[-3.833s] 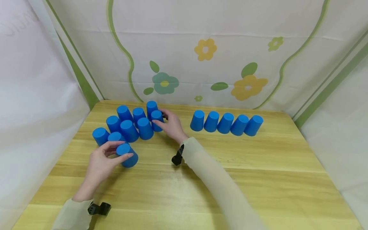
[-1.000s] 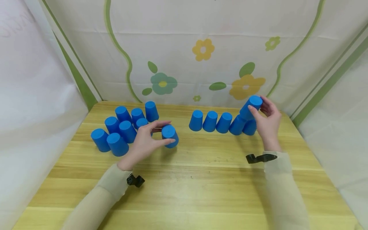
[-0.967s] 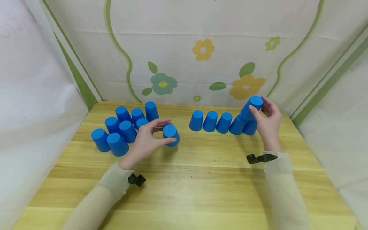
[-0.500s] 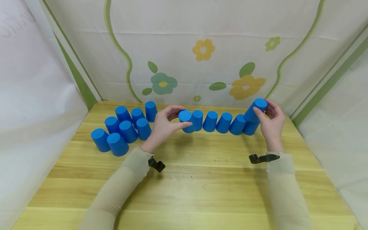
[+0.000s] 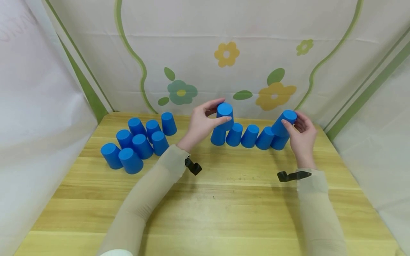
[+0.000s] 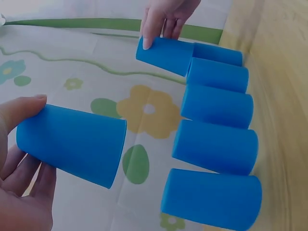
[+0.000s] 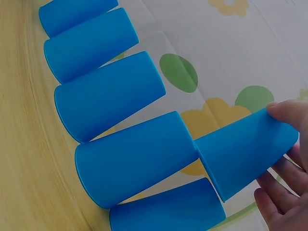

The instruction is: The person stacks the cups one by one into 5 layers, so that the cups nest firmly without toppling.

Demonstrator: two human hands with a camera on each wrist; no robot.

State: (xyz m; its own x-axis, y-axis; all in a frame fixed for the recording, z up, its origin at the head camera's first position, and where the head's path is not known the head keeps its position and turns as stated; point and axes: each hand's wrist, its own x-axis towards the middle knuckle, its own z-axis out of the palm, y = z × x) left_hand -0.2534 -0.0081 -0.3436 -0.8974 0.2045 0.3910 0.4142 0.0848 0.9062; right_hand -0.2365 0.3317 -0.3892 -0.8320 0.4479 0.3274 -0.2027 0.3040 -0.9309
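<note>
A row of upside-down blue cups (image 5: 234, 136) stands along the back of the wooden table. Thumb and fingers of my left hand (image 5: 201, 124) pinch another upside-down cup (image 5: 224, 113) over the row's left end; in the left wrist view, a gap shows between this cup (image 6: 72, 144) and the row. At the right end, my right hand (image 5: 302, 138) grips an upside-down cup (image 5: 283, 123) by its upper part. Seen from the right wrist, that cup's rim (image 7: 211, 175) is right at the tops of the last two row cups (image 7: 139, 159).
To the left, a cluster of several upside-down blue cups (image 5: 142, 146) stands on the table (image 5: 224, 220), close to my left forearm. A white curtain with printed flowers (image 5: 226, 54) hangs behind the table's back edge, and white cloth hangs at both sides.
Both hands have carried cups rightward from the left cluster. Over the last second my left hand rose to above the row's left end, while my right hand shifted slightly right and down.
</note>
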